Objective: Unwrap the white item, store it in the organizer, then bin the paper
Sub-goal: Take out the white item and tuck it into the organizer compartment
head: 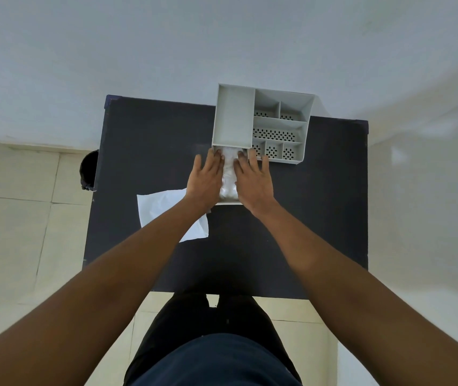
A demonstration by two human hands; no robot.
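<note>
The white item [229, 174], soft and crumpled, lies in a drawer [229, 203] pulled out from the front of the white organizer [234, 115]. My left hand [205, 176] presses on its left side and my right hand [252, 178] on its right side. Both hands have flat, spread fingers, and the fingertips reach the organizer's front. The unfolded white paper [161, 210] lies flat on the dark table [319, 204], left of the drawer and partly under my left forearm.
The organizer stands at the table's far edge with several perforated compartments on its right half. A black bin [88, 169] stands on the tiled floor beside the table's left edge. A pale wall is behind the table.
</note>
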